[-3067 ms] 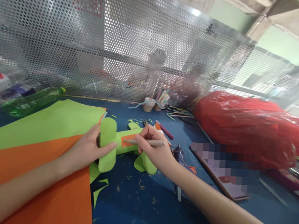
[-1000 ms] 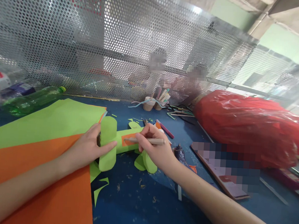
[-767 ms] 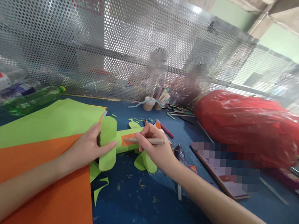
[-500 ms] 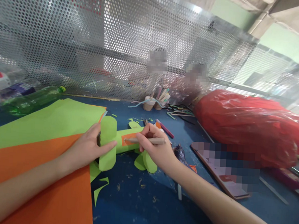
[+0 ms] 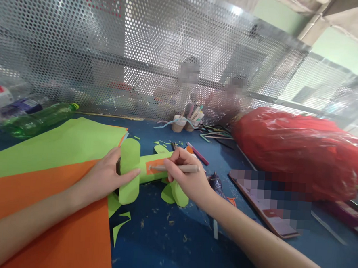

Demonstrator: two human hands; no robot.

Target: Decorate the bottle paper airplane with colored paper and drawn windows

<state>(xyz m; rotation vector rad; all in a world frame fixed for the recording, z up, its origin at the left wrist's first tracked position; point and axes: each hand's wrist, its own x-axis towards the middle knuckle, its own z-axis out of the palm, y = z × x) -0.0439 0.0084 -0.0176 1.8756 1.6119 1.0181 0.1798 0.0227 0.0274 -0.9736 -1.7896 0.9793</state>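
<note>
A light green paper model point(image 5: 142, 179) shaped like an airplane lies on the blue table, with a wide rounded strip point(image 5: 130, 155) across its left end. My left hand point(image 5: 111, 172) grips that end, thumb over the strip and fingers behind it, mostly hidden. Between the thumb and fingers of my right hand point(image 5: 184, 168) is a pale beige pen point(image 5: 190, 168). Its tip touches or nearly touches an orange paper strip point(image 5: 153, 163) on the model's body. Green rounded paper pieces point(image 5: 179, 195) stick out below my right hand.
Large green point(image 5: 75, 138) and orange sheets point(image 5: 78, 233) lie at left, with plastic bottles point(image 5: 43, 119) behind. Cups of sticks point(image 5: 178, 126) stand by the perforated metal screen point(image 5: 154, 47). At right are a phone point(image 5: 265, 208) and a red plastic bag point(image 5: 296, 153). People sit beyond the screen.
Almost nothing differs. My right hand and the pen have shifted very slightly to the right; my left hand stays on the model.
</note>
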